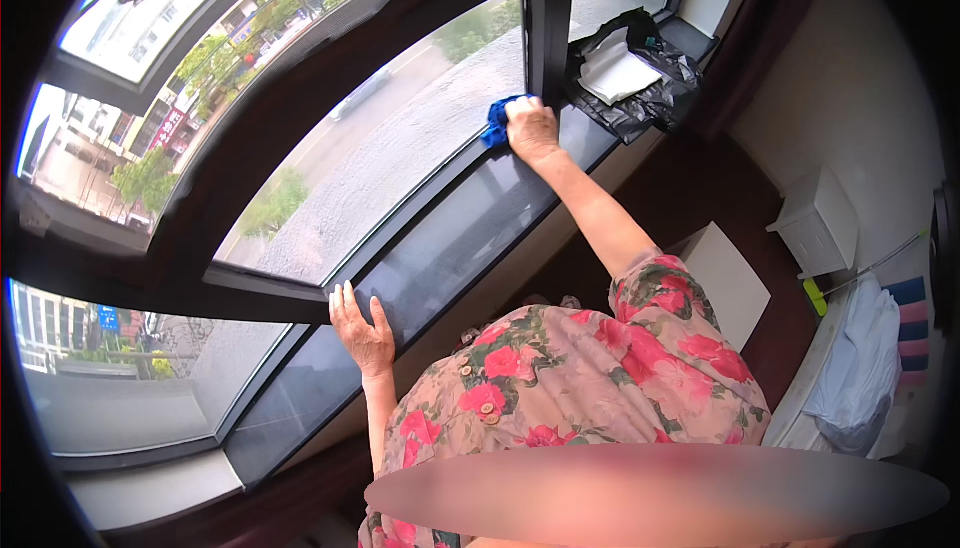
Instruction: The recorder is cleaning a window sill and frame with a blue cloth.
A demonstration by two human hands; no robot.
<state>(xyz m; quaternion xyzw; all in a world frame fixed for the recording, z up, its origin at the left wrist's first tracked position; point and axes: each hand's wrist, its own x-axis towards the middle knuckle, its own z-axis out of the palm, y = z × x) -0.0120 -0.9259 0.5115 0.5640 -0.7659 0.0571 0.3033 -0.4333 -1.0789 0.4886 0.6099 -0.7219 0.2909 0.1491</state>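
Note:
My right hand presses a bunched blue cloth into the lower corner of the window pane, beside the dark upright of the frame. Part of the cloth is hidden under my fingers. Lower down, at the pane's other bottom corner, my left hand rests with its fingertips against the dark frame, holding nothing. Between the two hands runs a glossy dark windowsill, with light reflected in its surface.
A black plastic bag with folded white paper or cloth on it lies at the sill's far end. Behind my right arm stand a white box-like piece and a white bedside cabinet. A green-ended tool leans nearby.

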